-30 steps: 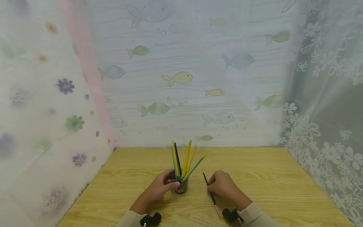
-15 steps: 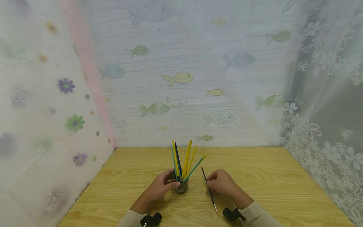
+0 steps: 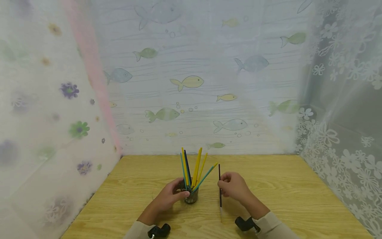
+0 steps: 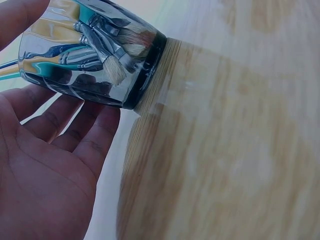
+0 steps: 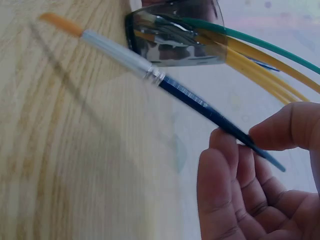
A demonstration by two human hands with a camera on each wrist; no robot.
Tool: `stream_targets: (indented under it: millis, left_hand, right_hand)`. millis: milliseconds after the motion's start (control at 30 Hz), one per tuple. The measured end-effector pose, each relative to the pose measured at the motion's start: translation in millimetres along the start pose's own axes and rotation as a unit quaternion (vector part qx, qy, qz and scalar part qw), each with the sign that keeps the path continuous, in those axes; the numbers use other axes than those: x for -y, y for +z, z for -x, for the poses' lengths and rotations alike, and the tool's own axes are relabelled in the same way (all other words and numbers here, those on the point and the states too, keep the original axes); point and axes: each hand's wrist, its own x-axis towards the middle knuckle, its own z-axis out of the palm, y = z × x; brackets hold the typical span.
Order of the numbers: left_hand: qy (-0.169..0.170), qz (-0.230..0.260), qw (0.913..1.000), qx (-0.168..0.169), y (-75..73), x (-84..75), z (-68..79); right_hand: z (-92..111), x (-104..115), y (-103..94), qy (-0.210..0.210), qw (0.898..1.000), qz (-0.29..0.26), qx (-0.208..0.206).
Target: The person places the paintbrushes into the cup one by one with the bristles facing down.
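Observation:
A clear glass (image 3: 191, 199) stands upright on the table, with several paintbrushes (image 3: 195, 171) in it, yellow, turquoise and dark blue handles up. My left hand (image 3: 167, 196) grips the glass from the left side, thumb in front. Seen in the left wrist view, the brushes' bristles (image 4: 116, 70) rest near the glass's dark base (image 4: 145, 75). To the right, my right hand (image 3: 235, 186) pinches one slim dark blue paintbrush (image 5: 200, 106) near the end of its handle. Its silver ferrule (image 5: 115, 52) and orange bristles (image 5: 62, 24) point down, above the wood.
The wooden table (image 3: 134, 179) runs back to a curtain printed with fish (image 3: 191, 81). Flowered sheets hang at the left (image 3: 79, 129) and right (image 3: 343, 159). Dark camera mounts (image 3: 245, 224) sit at both wrists, by the beige sleeves.
My right hand has lifted slightly, and the paintbrush in it has swung from a slant to nearly upright. My left hand and the glass have stayed in place.

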Motion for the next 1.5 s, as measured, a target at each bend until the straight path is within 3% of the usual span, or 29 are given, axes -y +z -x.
stream_targets:
  millis: [367, 867, 1500]
  left_hand:
    - [0.001, -0.005, 1.0, -0.003, 0.2, 2.1, -1.5]
    - [-0.001, 0.002, 1.0, -0.002, 0.4, 0.7, -1.3]
    - [0.003, -0.004, 1.0, -0.005, 1.2, -0.2, -1.0]
  right_hand:
    - [-1, 11, -6.2, -0.023, 0.998, -0.01, -0.059]
    - [1, 22, -12.1, -0.052, 0.994, -0.052, -0.078]
    - [9, 39, -18.5, -0.092, 0.992, -0.042, -0.081]
